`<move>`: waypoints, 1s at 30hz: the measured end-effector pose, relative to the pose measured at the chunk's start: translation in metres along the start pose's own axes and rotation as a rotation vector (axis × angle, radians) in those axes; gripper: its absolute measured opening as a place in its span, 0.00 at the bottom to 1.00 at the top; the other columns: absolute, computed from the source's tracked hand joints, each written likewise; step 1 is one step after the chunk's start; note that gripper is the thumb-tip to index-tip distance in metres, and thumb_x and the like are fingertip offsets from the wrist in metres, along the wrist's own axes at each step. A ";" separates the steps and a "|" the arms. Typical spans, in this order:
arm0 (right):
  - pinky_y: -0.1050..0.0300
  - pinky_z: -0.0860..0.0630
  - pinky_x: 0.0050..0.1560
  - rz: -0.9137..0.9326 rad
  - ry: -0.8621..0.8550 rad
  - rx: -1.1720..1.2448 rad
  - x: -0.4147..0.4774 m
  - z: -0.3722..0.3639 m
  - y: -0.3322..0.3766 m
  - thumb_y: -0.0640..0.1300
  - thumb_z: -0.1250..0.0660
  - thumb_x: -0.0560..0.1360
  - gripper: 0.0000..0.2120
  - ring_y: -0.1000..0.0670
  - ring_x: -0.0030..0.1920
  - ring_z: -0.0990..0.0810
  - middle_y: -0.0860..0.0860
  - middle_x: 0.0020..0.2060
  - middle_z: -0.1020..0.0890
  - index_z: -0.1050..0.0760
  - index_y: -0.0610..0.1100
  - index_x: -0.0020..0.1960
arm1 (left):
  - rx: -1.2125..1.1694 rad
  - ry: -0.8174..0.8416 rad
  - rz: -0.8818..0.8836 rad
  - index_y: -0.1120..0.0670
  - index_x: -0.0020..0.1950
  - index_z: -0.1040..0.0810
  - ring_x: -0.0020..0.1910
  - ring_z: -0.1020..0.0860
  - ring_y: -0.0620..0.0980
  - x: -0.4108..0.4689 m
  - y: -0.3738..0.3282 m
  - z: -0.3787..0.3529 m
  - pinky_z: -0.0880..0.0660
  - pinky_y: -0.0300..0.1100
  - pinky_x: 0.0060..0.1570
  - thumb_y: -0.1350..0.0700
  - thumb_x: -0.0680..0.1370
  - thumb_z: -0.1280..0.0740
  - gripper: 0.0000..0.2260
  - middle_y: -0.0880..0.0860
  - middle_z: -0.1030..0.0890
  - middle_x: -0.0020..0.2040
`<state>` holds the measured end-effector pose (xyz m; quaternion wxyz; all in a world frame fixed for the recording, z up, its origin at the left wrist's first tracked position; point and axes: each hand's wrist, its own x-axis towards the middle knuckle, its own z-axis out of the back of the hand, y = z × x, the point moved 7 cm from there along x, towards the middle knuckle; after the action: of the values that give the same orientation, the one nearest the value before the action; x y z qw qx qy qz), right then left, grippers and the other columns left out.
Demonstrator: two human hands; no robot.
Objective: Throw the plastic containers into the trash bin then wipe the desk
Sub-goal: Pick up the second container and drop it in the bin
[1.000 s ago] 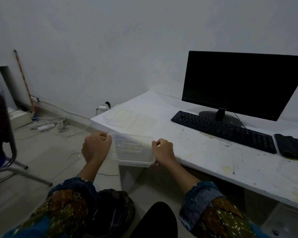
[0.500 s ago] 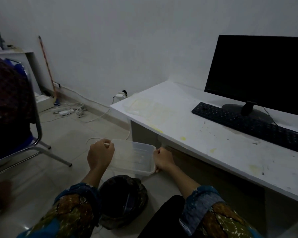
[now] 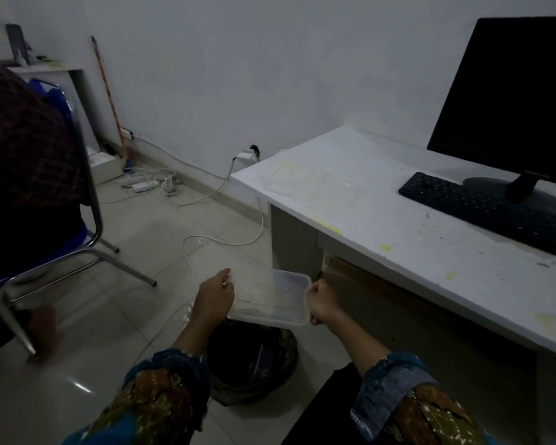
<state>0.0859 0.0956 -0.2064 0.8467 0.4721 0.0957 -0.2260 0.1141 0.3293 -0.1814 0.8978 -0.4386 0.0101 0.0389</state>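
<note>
Clear rectangular plastic container (image 3: 270,300) gripped by left hand (image 3: 214,298), right hand (image 3: 321,303), above trash bin (image 3: 284,372).

The left hand (image 3: 214,297) and right hand (image 3: 323,303) lowered the container (image 3: 272,300) away from the bench (image 3: 398,226) until it hung just over the bin (image 3: 251,361).

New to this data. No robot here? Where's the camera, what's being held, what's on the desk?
There is no robot: a person works with bare hands. The single picture comes from a wide-angle camera worn on their head, looking forward and down. The left hand and right hand grip opposite ends of a clear plastic container, held over a dark trash bin on the floor. On the white desk lie a flat clear plastic piece, perhaps a lid, a keyboard and a monitor, plus yellowish stains.
</note>
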 end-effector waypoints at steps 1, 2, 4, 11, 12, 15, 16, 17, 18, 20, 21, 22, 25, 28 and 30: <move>0.58 0.35 0.23 -0.002 -0.007 0.003 0.002 -0.002 -0.003 0.43 0.51 0.82 0.08 0.50 0.28 0.31 0.44 0.39 0.29 0.35 0.43 0.54 | -0.003 0.007 -0.008 0.59 0.71 0.32 0.65 0.27 0.56 0.000 0.003 -0.002 0.32 0.44 0.64 0.61 0.80 0.43 0.18 0.59 0.27 0.68; 0.58 0.35 0.24 -0.003 -0.014 0.000 0.005 -0.006 -0.005 0.43 0.51 0.82 0.08 0.50 0.28 0.31 0.43 0.42 0.28 0.35 0.43 0.54 | -0.007 0.012 -0.008 0.60 0.71 0.32 0.65 0.27 0.55 0.001 0.007 -0.005 0.32 0.42 0.64 0.61 0.80 0.43 0.18 0.59 0.28 0.68; 0.58 0.35 0.23 -0.008 -0.024 -0.009 0.012 -0.014 -0.010 0.44 0.51 0.82 0.08 0.50 0.30 0.31 0.42 0.46 0.28 0.35 0.43 0.52 | -0.028 0.023 0.001 0.61 0.71 0.33 0.64 0.26 0.55 0.004 0.016 -0.009 0.32 0.40 0.62 0.62 0.81 0.43 0.18 0.59 0.28 0.68; 0.59 0.36 0.22 -0.050 -0.026 -0.010 0.032 -0.038 -0.028 0.44 0.49 0.81 0.08 0.50 0.30 0.31 0.42 0.46 0.26 0.34 0.43 0.50 | -0.077 0.035 0.043 0.61 0.71 0.32 0.64 0.26 0.55 0.022 0.051 -0.022 0.31 0.40 0.62 0.63 0.80 0.42 0.18 0.59 0.27 0.68; 0.59 0.35 0.23 -0.059 -0.022 -0.013 0.035 -0.043 -0.031 0.44 0.49 0.81 0.07 0.49 0.31 0.31 0.42 0.46 0.26 0.34 0.43 0.50 | -0.084 0.041 0.051 0.61 0.71 0.32 0.64 0.26 0.55 0.025 0.056 -0.025 0.31 0.41 0.63 0.63 0.80 0.42 0.18 0.60 0.28 0.68; 0.58 0.33 0.25 -0.092 -0.013 -0.034 0.046 -0.055 -0.040 0.44 0.49 0.81 0.07 0.47 0.34 0.28 0.40 0.49 0.24 0.33 0.43 0.52 | -0.101 0.050 0.085 0.60 0.71 0.32 0.64 0.26 0.55 0.032 0.072 -0.033 0.30 0.43 0.64 0.63 0.80 0.42 0.19 0.59 0.28 0.68; 0.57 0.33 0.26 -0.101 -0.012 -0.045 0.049 -0.058 -0.043 0.44 0.49 0.81 0.08 0.46 0.35 0.27 0.40 0.50 0.24 0.33 0.42 0.54 | -0.102 0.057 0.092 0.60 0.71 0.32 0.65 0.27 0.55 0.034 0.076 -0.036 0.31 0.43 0.64 0.63 0.80 0.43 0.19 0.59 0.28 0.68; 0.57 0.33 0.26 -0.111 -0.010 -0.054 0.052 -0.062 -0.046 0.44 0.49 0.81 0.09 0.45 0.36 0.27 0.40 0.51 0.23 0.32 0.42 0.56 | -0.099 0.064 0.100 0.60 0.72 0.33 0.65 0.27 0.55 0.036 0.081 -0.039 0.32 0.43 0.65 0.64 0.80 0.43 0.19 0.59 0.28 0.69; 0.57 0.33 0.26 -0.122 -0.007 -0.060 0.055 -0.067 -0.049 0.44 0.49 0.81 0.10 0.45 0.37 0.26 0.40 0.52 0.23 0.32 0.42 0.57 | -0.096 0.070 0.111 0.59 0.72 0.33 0.66 0.28 0.55 0.038 0.087 -0.042 0.33 0.43 0.66 0.64 0.80 0.43 0.19 0.59 0.29 0.69; 0.58 0.32 0.26 -0.138 -0.002 -0.073 0.060 -0.074 -0.055 0.44 0.49 0.81 0.11 0.45 0.37 0.26 0.39 0.53 0.22 0.33 0.43 0.58 | -0.103 0.082 0.130 0.59 0.72 0.34 0.67 0.29 0.54 0.040 0.096 -0.047 0.34 0.42 0.66 0.64 0.80 0.44 0.20 0.58 0.30 0.70; 0.58 0.32 0.25 -0.144 0.001 -0.078 0.062 -0.077 -0.057 0.44 0.49 0.81 0.11 0.44 0.36 0.26 0.39 0.53 0.22 0.33 0.43 0.59 | -0.107 0.085 0.135 0.59 0.73 0.34 0.67 0.29 0.54 0.041 0.100 -0.049 0.34 0.41 0.66 0.64 0.80 0.44 0.20 0.58 0.30 0.70; 0.58 0.32 0.25 -0.150 0.006 -0.083 0.065 -0.081 -0.059 0.44 0.49 0.81 0.12 0.44 0.36 0.26 0.38 0.54 0.22 0.33 0.43 0.60 | -0.105 0.085 0.135 0.58 0.73 0.34 0.67 0.29 0.54 0.042 0.105 -0.052 0.34 0.40 0.65 0.64 0.80 0.44 0.20 0.57 0.30 0.70; 0.58 0.32 0.26 -0.171 0.037 -0.092 0.073 -0.094 -0.067 0.44 0.49 0.80 0.10 0.44 0.40 0.25 0.39 0.54 0.23 0.34 0.45 0.59 | -0.081 0.092 0.142 0.59 0.72 0.34 0.67 0.29 0.53 0.044 0.120 -0.058 0.34 0.41 0.65 0.64 0.80 0.44 0.20 0.57 0.30 0.70; 0.58 0.30 0.28 -0.182 0.063 -0.106 0.078 -0.105 -0.073 0.44 0.49 0.81 0.06 0.44 0.42 0.25 0.42 0.50 0.24 0.35 0.45 0.53 | -0.084 0.107 0.146 0.59 0.72 0.34 0.66 0.28 0.53 0.046 0.133 -0.065 0.31 0.41 0.63 0.65 0.79 0.44 0.20 0.58 0.29 0.70; 0.58 0.30 0.27 -0.193 0.074 -0.115 0.082 -0.112 -0.077 0.44 0.50 0.81 0.08 0.44 0.41 0.25 0.43 0.49 0.25 0.34 0.44 0.56 | -0.074 0.100 0.127 0.59 0.71 0.32 0.60 0.27 0.48 0.048 0.137 -0.069 0.32 0.36 0.54 0.65 0.79 0.44 0.19 0.58 0.26 0.67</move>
<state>0.1277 0.1310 -0.3552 0.8426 0.4192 0.1847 -0.2832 0.1524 0.3622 -0.3343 0.8749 -0.4715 0.0814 0.0743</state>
